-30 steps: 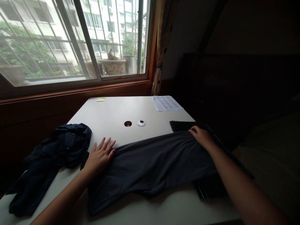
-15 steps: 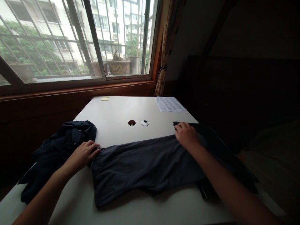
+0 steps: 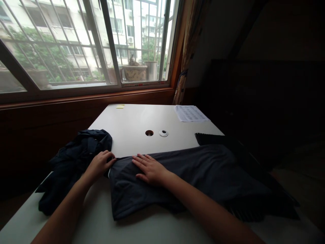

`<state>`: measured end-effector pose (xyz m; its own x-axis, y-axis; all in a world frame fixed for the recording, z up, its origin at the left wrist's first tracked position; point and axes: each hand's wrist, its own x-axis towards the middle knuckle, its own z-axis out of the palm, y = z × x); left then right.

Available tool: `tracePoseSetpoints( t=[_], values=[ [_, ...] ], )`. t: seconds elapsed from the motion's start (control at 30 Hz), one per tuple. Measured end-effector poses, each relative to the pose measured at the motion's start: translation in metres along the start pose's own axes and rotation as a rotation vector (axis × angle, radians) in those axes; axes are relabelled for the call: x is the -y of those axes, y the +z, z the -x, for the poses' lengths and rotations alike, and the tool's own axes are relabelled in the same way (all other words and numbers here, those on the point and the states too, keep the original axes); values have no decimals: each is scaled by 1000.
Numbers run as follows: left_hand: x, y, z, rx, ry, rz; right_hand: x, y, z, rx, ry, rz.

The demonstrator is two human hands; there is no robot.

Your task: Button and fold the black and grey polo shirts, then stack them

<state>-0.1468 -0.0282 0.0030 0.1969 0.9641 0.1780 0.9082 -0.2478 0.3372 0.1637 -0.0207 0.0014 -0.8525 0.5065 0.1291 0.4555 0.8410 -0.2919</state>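
Note:
A dark grey garment [image 3: 198, 166] lies stretched across the white table [image 3: 132, 142], folded lengthwise with soft wrinkles. My left hand [image 3: 100, 165] is at its far left corner, thumb and fingers pinched on the edge. Flat on the cloth a little to the right rests my right hand [image 3: 152, 171], fingers stretched out. A darker part with a striped or ribbed edge [image 3: 203, 138] shows at the garment's right end; I cannot tell whether it belongs to the same piece. Beside my left hand is a crumpled navy garment [image 3: 76, 154], partly hanging over the table's left edge.
Printed sheets [image 3: 191, 113] lie at the table's far right corner, and a yellow sticky note [image 3: 120, 106] at the far left. A round cable hole [image 3: 149, 133] and a white cap [image 3: 164, 133] are mid-table. Behind stands a barred window [image 3: 137, 40] with a curtain [image 3: 183, 71].
My right hand has moved left from the garment's right end to lie flat near its left end. My left hand stays at the left corner. The view has shifted slightly.

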Motion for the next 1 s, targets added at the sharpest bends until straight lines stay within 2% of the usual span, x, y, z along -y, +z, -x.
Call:
tracePoseSetpoints(
  t=[0.2, 0.53, 0.7, 0.83, 0.9, 1.0],
  values=[
    [-2, 0, 5, -58, 21, 7, 2, 1, 2, -6, 17, 13],
    [0, -2, 10, -76, 12, 10, 9, 6, 5, -76, 35, 113],
    [-5, 0, 12, -187, 40, -128, 5, 9, 5, -111, 84, 138],
    [-18, 2, 10, -277, 197, -124, 9, 2, 12, -145, 110, 172],
    [-27, 6, 9, -225, 329, -92, 15, -3, 24, -146, 114, 181],
    [-37, 14, 10, -53, 448, -93, 30, -4, 53, -87, 100, 174]
  ],
)
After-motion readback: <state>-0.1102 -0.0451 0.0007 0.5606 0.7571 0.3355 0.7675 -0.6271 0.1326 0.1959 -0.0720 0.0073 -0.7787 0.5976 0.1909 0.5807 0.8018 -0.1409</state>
